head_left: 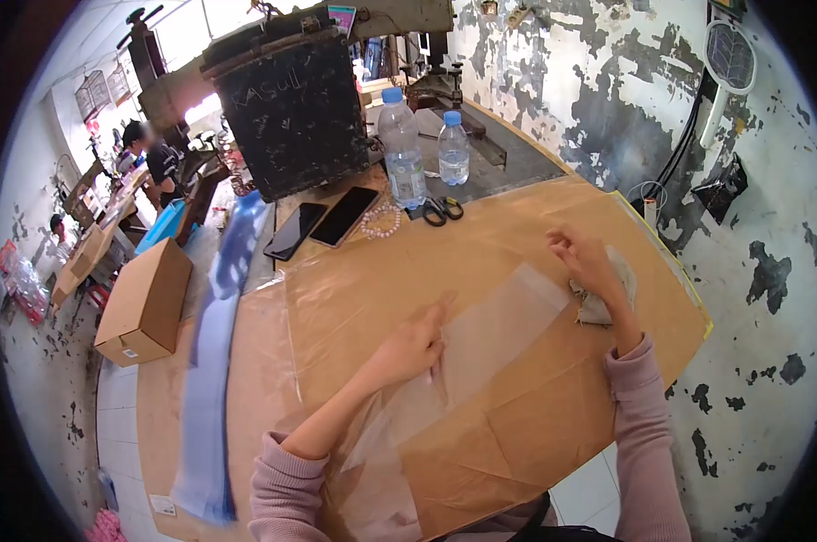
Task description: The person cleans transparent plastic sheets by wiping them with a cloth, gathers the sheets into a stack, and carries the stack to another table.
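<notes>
My left hand [410,350] lies over a strip of clear plastic film [508,316] with its index finger stretched out. The other fingers curl under, and nothing shows in its grasp. Slightly above the film's far right end is my right hand [587,264], fingers loosely bent and apart, holding nothing visible. Beneath the right wrist lies a crumpled grey cloth [596,311]. The film runs diagonally across the brown, plastic-covered tabletop [544,397], its near end towards my body.
Left of the film lies a long stack of bluish plastic sleeves [211,388], beside a cardboard box [146,303]. Farther back are two phones [343,217], a bead bracelet [381,221], scissors [443,210], water bottles [401,149] and a black metal box [291,113]. A peeling wall borders the right.
</notes>
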Available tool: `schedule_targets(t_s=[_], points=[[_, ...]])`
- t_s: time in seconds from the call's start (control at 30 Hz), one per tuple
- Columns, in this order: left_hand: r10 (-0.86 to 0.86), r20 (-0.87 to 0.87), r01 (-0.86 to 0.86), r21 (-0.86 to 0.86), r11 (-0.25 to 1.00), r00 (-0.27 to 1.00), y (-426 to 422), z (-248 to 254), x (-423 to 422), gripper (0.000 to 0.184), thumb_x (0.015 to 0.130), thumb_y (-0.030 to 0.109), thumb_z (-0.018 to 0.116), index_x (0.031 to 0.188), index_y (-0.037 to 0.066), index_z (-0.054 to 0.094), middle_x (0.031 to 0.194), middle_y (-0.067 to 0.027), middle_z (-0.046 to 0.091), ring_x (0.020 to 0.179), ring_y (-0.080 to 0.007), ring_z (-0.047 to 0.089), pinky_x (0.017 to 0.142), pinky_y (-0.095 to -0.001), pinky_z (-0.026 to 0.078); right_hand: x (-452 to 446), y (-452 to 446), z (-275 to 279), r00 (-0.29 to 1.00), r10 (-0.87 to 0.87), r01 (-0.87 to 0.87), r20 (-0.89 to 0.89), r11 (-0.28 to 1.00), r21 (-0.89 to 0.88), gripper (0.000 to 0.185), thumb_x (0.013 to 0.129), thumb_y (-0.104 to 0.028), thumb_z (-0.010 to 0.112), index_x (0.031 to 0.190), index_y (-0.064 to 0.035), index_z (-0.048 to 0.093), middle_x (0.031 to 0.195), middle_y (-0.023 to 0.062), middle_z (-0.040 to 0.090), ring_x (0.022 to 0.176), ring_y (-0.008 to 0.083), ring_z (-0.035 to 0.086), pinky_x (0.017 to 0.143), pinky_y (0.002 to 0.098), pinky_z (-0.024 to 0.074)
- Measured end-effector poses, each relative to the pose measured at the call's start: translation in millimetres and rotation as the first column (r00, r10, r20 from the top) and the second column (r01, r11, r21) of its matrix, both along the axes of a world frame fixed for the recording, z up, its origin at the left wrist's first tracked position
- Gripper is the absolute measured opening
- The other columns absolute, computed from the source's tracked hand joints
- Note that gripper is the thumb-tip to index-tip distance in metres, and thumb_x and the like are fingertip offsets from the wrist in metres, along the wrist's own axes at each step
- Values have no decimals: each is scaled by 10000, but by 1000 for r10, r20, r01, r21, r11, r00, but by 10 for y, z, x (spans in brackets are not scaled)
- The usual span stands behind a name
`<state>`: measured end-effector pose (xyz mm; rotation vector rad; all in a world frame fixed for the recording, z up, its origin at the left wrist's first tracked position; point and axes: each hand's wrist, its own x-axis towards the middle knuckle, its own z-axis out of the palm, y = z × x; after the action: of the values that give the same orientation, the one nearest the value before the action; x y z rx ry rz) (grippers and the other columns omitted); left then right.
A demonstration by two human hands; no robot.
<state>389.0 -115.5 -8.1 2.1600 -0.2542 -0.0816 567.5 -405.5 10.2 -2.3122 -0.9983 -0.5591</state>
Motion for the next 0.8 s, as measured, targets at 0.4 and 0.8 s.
schedule_targets(t_s=[0.4, 0.8], points=[[-92, 144, 21, 431, 902, 985, -126, -36, -90, 465, 796, 67, 503, 1260, 70, 479, 618, -220, 568, 579, -351, 598, 566, -428, 484, -321, -150, -200, 869, -494, 492, -27, 869, -56, 233, 829, -210, 570, 1045, -129, 600, 1005, 76, 621, 963, 271, 559, 783, 434, 441], [-127, 83, 91, 347, 933, 988, -104, -123, -116, 507, 844, 152, 524, 1298, -20, 376, 631, -214, 577, 608, -395, 578, 625, -470, 466, -833, 827, -206, 976, 136, -102, 171, 976, -190, 138, 704, -185, 653, 809, -108, 608, 931, 1, 580, 860, 226, 524, 726, 368, 422]])
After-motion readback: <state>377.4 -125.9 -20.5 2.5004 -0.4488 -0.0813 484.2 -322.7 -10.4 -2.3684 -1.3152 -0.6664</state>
